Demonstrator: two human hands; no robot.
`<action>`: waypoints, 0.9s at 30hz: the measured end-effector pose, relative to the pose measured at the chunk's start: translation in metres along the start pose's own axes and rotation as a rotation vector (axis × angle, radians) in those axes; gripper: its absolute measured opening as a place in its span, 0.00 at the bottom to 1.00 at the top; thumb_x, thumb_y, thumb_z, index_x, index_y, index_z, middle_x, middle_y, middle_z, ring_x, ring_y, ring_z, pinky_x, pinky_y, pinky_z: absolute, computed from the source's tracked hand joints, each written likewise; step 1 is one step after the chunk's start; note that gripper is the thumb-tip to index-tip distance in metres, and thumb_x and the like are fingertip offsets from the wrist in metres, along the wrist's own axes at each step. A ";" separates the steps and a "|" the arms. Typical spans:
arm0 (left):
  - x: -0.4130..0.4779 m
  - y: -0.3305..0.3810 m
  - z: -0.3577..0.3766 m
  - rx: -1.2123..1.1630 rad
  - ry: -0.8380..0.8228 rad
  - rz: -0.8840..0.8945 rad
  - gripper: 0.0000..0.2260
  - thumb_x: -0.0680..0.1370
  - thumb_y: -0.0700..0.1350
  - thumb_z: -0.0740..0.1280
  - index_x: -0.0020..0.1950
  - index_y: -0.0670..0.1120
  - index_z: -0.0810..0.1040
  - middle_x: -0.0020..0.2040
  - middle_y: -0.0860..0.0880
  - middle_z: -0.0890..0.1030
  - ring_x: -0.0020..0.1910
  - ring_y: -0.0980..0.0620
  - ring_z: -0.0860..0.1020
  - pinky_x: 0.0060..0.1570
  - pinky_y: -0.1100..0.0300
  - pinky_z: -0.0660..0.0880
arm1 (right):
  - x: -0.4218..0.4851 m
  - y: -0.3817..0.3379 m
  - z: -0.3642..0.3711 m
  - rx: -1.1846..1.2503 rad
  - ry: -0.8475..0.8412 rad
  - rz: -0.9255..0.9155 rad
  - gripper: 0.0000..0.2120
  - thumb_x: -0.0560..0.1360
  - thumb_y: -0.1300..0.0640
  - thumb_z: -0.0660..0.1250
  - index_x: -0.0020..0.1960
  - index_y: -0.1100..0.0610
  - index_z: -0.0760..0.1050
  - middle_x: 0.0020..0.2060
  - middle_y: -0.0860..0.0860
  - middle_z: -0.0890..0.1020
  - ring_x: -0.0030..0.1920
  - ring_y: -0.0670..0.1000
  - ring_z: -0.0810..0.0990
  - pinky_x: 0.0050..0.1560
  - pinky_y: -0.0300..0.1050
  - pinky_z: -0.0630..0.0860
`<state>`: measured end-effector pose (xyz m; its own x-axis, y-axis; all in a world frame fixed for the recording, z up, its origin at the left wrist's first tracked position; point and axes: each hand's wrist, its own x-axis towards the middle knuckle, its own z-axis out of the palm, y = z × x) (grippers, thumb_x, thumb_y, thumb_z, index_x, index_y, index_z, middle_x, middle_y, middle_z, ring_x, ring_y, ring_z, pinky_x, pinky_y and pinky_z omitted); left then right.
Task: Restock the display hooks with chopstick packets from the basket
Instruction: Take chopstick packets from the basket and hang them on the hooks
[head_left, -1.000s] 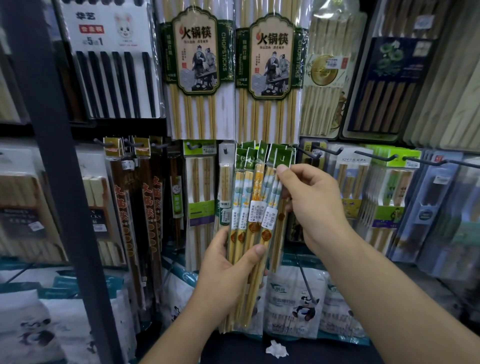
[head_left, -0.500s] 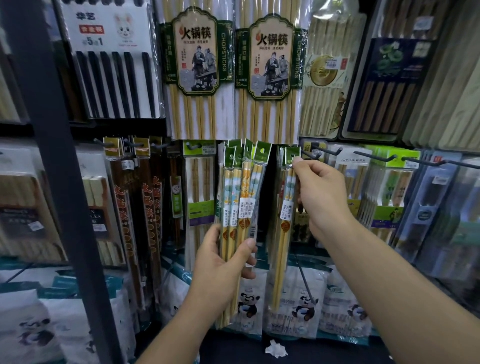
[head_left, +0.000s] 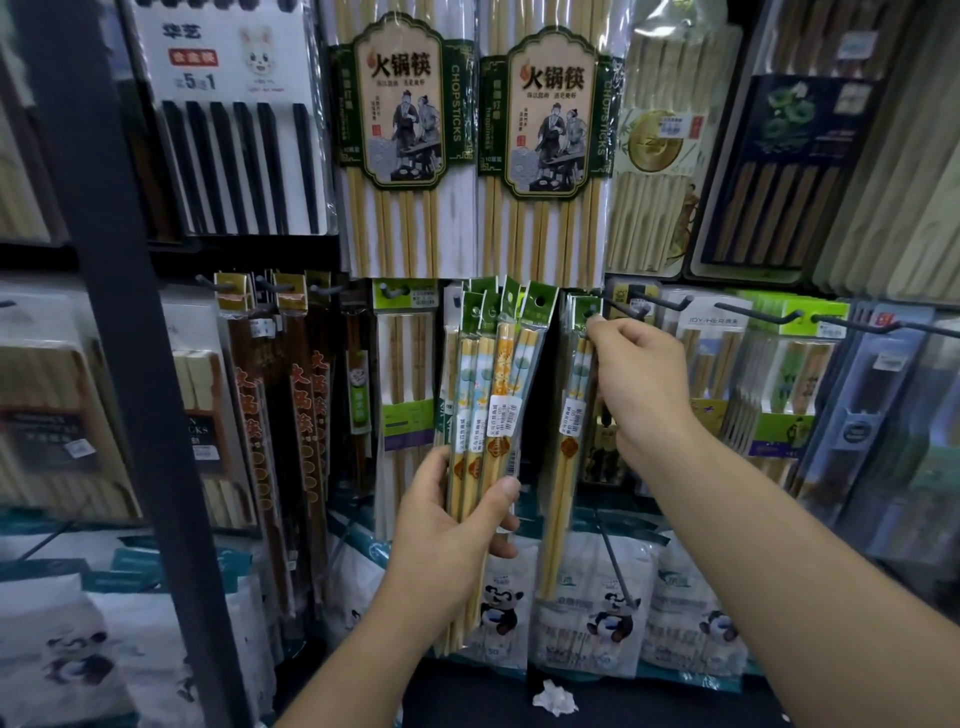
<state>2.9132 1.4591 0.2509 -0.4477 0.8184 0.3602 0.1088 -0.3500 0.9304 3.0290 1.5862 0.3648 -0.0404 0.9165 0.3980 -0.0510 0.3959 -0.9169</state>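
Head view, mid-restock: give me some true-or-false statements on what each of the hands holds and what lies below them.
1. The left hand grips a fanned bunch of chopstick packets. True.
2. The right hand is empty. False: it pinches the green header of a separate packet.
3. The fanned bunch hangs on a hook. False: only the left hand holds it up, and its header holes are free.
4. Panda-printed bags sit below the hands. True.
5. A crumpled white scrap lies on the dark surface under those bags. True.
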 end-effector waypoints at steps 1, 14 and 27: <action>0.001 -0.001 -0.001 0.005 -0.001 0.007 0.14 0.76 0.49 0.73 0.46 0.71 0.77 0.41 0.43 0.83 0.35 0.49 0.82 0.36 0.52 0.83 | 0.001 0.002 0.000 -0.037 0.003 -0.005 0.20 0.82 0.54 0.65 0.33 0.61 0.69 0.19 0.47 0.65 0.25 0.51 0.65 0.40 0.23 0.69; 0.002 -0.006 0.001 0.004 -0.018 -0.017 0.25 0.78 0.49 0.73 0.73 0.54 0.69 0.41 0.48 0.84 0.35 0.47 0.84 0.39 0.55 0.83 | -0.027 -0.001 -0.007 -0.006 -0.045 -0.106 0.12 0.81 0.49 0.67 0.42 0.49 0.83 0.35 0.49 0.83 0.35 0.44 0.79 0.35 0.38 0.75; 0.001 -0.008 0.005 -0.121 -0.104 0.010 0.17 0.78 0.52 0.70 0.65 0.52 0.75 0.49 0.46 0.87 0.48 0.46 0.87 0.46 0.55 0.84 | -0.025 -0.009 -0.007 0.174 -0.121 0.034 0.14 0.83 0.51 0.65 0.44 0.56 0.84 0.35 0.48 0.80 0.35 0.45 0.75 0.35 0.39 0.73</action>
<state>2.9166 1.4649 0.2446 -0.3519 0.8552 0.3804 0.0026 -0.4055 0.9141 3.0375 1.5603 0.3632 -0.1641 0.9114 0.3774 -0.2186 0.3395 -0.9149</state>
